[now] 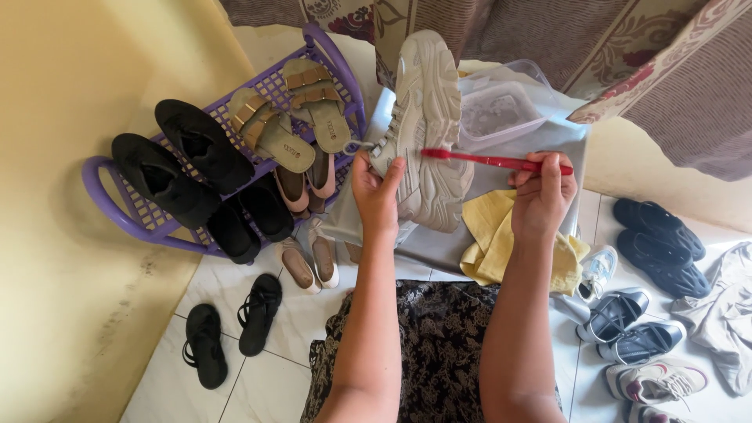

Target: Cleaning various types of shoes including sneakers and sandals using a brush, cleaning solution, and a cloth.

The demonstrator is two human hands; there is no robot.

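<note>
We see both forearms bare to the elbow, with no sleeves, watch or bracelets showing. Our left hand (377, 192) and right hand (542, 196) carry no gloves, and no rings can be made out. Over our lap lies a dark garment (435, 345) printed with a pale, dense floral pattern.

shoe rack (117, 213) left, cloth (489, 235) under sneaker (427, 117)

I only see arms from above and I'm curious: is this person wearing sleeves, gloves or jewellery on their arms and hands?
None shows. The left hand and right hand are bare, without gloves, rings or watch, and both forearms are uncovered to the frame's bottom edge.
</note>
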